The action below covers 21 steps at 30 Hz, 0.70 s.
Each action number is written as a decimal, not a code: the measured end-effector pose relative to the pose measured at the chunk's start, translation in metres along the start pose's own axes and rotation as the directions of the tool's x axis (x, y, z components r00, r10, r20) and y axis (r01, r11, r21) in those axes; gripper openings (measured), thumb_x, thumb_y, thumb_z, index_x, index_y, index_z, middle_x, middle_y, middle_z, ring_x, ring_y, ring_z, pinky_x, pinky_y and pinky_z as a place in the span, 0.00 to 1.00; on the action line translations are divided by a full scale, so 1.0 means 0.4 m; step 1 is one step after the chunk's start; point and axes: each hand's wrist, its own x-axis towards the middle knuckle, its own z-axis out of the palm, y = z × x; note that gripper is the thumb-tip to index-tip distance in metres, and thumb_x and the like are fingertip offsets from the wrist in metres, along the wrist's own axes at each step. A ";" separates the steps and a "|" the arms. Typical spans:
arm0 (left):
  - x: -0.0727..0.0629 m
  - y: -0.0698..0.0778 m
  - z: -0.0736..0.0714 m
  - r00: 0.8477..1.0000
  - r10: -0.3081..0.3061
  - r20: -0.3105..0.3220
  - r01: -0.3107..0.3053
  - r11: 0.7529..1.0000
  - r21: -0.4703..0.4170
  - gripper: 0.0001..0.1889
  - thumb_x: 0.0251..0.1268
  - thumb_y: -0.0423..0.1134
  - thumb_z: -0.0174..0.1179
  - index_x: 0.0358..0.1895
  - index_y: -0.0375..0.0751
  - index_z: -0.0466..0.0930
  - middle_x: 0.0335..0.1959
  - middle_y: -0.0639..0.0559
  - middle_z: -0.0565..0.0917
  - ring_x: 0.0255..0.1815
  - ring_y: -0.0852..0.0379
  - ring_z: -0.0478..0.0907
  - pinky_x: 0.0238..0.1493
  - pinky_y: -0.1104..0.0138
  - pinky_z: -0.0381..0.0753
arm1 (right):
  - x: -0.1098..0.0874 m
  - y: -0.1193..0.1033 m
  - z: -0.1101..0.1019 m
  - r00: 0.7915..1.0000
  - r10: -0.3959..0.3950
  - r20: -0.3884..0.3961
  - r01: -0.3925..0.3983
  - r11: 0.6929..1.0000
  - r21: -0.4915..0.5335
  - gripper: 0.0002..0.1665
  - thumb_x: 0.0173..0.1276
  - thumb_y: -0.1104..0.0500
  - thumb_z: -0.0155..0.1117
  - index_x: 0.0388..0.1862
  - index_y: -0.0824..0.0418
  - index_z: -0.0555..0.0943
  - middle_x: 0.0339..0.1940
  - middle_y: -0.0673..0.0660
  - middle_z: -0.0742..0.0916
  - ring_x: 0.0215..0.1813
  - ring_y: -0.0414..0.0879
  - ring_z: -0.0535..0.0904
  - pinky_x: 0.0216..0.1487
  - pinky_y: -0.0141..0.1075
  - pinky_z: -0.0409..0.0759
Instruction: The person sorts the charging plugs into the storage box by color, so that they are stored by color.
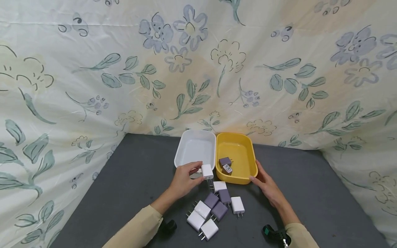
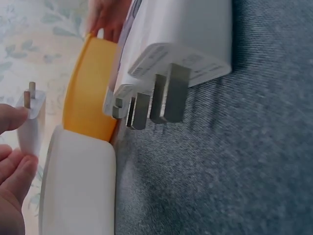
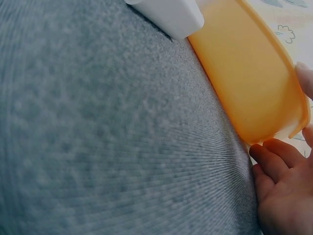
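Note:
My left hand (image 1: 184, 179) pinches a white plug-in charger (image 1: 207, 171) between thumb and fingertips, raised at the near right corner of the white container (image 1: 195, 131). In the left wrist view the prongs of that charger (image 2: 33, 117) point up beside the thumb. With thumb and fingers, my right hand (image 1: 269, 186) holds the near right corner of the yellow container (image 1: 255, 162). Two purple chargers (image 1: 225, 161) lie inside it, at its left side. A loose group of white chargers (image 1: 209, 229) and purple chargers (image 1: 219, 210) lies on the table between my forearms.
Both containers stand side by side near the back of the dark grey table (image 1: 139, 162). Behind them hangs a floral cloth (image 1: 192, 86), which also covers the sides. One white charger (image 1: 237, 205) sits a little right of the group.

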 end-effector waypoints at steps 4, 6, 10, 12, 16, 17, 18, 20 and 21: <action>0.011 -0.006 -0.002 1.000 -0.004 -0.030 0.004 1.000 0.003 0.26 0.46 0.25 0.73 0.53 0.29 0.81 0.50 0.38 0.85 0.50 0.47 0.84 0.51 0.65 0.85 | 0.001 -0.001 0.000 1.000 0.004 0.004 -0.004 1.000 -0.004 0.49 0.75 0.51 0.56 0.81 0.48 0.36 0.82 0.58 0.48 0.80 0.61 0.50 0.75 0.58 0.52; 0.020 -0.009 -0.005 0.999 0.004 -0.046 -0.003 1.000 0.016 0.25 0.46 0.25 0.73 0.53 0.28 0.81 0.50 0.38 0.85 0.50 0.46 0.84 0.52 0.64 0.85 | 0.000 -0.002 0.000 1.000 0.005 0.003 -0.004 1.000 -0.008 0.49 0.75 0.51 0.56 0.81 0.48 0.36 0.82 0.58 0.48 0.80 0.61 0.51 0.75 0.58 0.52; 0.037 -0.022 -0.010 0.997 0.006 -0.074 -0.003 0.999 0.040 0.25 0.46 0.25 0.73 0.52 0.27 0.80 0.51 0.37 0.85 0.51 0.46 0.84 0.52 0.64 0.84 | 0.000 -0.001 -0.002 1.000 0.001 0.000 -0.001 1.000 -0.006 0.49 0.75 0.51 0.56 0.81 0.49 0.36 0.82 0.58 0.48 0.80 0.61 0.51 0.76 0.53 0.55; 0.041 -0.030 -0.012 0.997 0.003 -0.083 0.001 0.999 0.048 0.25 0.47 0.25 0.73 0.53 0.27 0.80 0.51 0.38 0.85 0.51 0.46 0.84 0.52 0.64 0.84 | 0.000 0.001 -0.002 1.000 -0.005 0.002 0.005 1.000 0.000 0.49 0.74 0.51 0.56 0.81 0.50 0.37 0.82 0.57 0.48 0.80 0.61 0.51 0.75 0.38 0.61; 0.044 -0.038 -0.014 0.996 -0.012 -0.092 0.018 0.998 0.063 0.25 0.48 0.26 0.72 0.54 0.29 0.80 0.51 0.39 0.85 0.51 0.46 0.84 0.52 0.63 0.84 | -0.001 0.002 -0.002 1.000 -0.007 0.002 0.007 1.000 -0.001 0.49 0.75 0.51 0.56 0.81 0.51 0.37 0.82 0.57 0.47 0.80 0.61 0.51 0.73 0.32 0.63; 0.045 -0.039 -0.013 0.996 -0.018 -0.093 0.024 0.998 0.066 0.25 0.48 0.27 0.72 0.54 0.29 0.80 0.51 0.39 0.85 0.51 0.46 0.84 0.53 0.63 0.84 | -0.001 0.002 -0.001 1.000 -0.008 0.002 0.008 1.000 0.003 0.49 0.75 0.51 0.56 0.81 0.51 0.37 0.82 0.57 0.47 0.80 0.61 0.51 0.74 0.35 0.63; 0.048 -0.038 -0.013 0.995 -0.022 -0.095 0.029 0.997 0.069 0.25 0.48 0.27 0.72 0.54 0.29 0.80 0.51 0.39 0.85 0.51 0.46 0.84 0.53 0.63 0.84 | -0.001 0.001 -0.001 1.000 -0.007 0.003 0.007 1.000 0.004 0.49 0.75 0.51 0.56 0.81 0.51 0.36 0.82 0.58 0.47 0.80 0.61 0.50 0.76 0.43 0.60; 0.054 -0.037 -0.012 0.995 -0.031 -0.099 0.039 0.996 0.078 0.24 0.49 0.27 0.72 0.53 0.29 0.80 0.51 0.39 0.85 0.51 0.47 0.84 0.53 0.64 0.84 | -0.001 0.000 0.000 1.000 -0.005 0.002 0.005 1.000 0.005 0.49 0.75 0.51 0.56 0.81 0.51 0.36 0.82 0.58 0.47 0.80 0.62 0.50 0.75 0.57 0.52; 0.059 -0.036 -0.011 0.994 -0.037 -0.101 0.045 0.996 0.080 0.24 0.48 0.27 0.72 0.53 0.29 0.80 0.51 0.39 0.85 0.51 0.47 0.84 0.53 0.64 0.84 | -0.001 0.000 0.000 1.000 -0.005 0.002 0.005 1.000 0.010 0.49 0.75 0.51 0.56 0.81 0.52 0.36 0.82 0.58 0.47 0.80 0.62 0.50 0.75 0.59 0.51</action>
